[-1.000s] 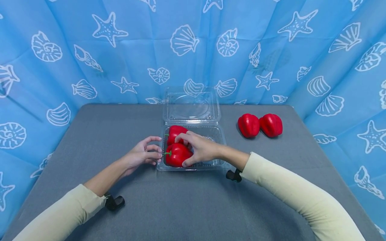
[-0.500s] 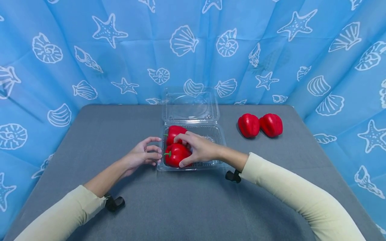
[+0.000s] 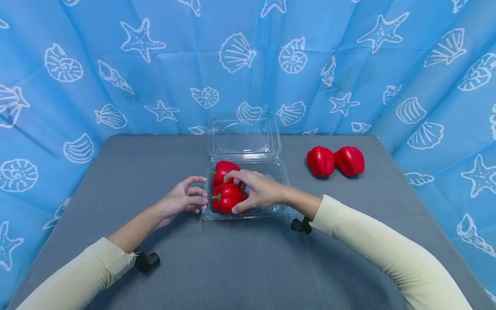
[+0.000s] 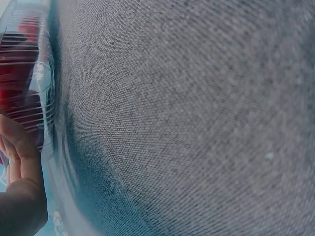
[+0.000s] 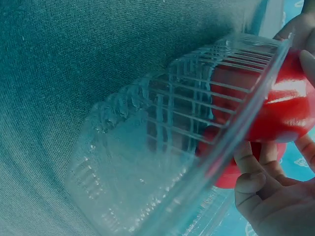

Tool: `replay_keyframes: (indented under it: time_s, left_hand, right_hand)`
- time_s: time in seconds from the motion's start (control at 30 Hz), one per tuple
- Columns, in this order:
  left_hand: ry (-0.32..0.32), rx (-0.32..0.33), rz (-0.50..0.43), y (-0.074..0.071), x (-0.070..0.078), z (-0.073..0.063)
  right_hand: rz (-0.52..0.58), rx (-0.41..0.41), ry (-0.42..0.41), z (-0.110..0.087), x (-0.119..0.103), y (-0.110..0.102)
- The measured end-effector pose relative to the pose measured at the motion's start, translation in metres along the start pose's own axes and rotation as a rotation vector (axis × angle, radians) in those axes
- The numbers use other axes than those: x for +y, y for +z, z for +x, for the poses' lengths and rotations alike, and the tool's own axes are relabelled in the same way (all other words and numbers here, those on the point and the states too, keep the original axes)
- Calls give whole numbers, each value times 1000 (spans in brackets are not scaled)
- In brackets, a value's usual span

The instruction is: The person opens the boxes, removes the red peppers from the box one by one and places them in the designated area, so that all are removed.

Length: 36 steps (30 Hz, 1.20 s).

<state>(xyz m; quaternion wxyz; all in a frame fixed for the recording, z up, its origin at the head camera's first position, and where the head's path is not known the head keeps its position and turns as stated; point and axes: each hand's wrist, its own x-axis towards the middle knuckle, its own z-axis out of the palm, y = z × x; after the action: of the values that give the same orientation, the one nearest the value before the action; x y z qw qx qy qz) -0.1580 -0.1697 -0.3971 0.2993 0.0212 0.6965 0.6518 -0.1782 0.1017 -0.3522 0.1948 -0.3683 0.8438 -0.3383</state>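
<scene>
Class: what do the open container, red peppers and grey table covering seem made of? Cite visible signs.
Container: probably thin, glossy clear plastic; the curtain shows through its lid.
Red peppers: smooth, shiny, with highlights; real or moulded plastic, unclear.
Grey table covering: matt woven cloth, its weave visible.

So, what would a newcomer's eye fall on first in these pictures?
Probably the four red peppers: two in the open clear container, with the right hand gripping the nearer one, and another pair on the gray table, further right. The blue shell-printed curtain behind likely comes next.
</scene>
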Motion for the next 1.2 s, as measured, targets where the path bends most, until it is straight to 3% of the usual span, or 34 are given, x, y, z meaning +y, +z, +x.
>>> replay_keyframes:
  time_s: [0.5,0.87,1.2]
  left_hand:
    - [-14,14,8,2,2,1]
    - [-20,23,-1,3,2,1]
    - [-17,32,0,3,1,2]
  right_hand:
    - [-20,51,-22,-18,-7,-14]
    - [-54,199,48,-46,-8,-31]
    - [-93,267,83,-77,2,-47]
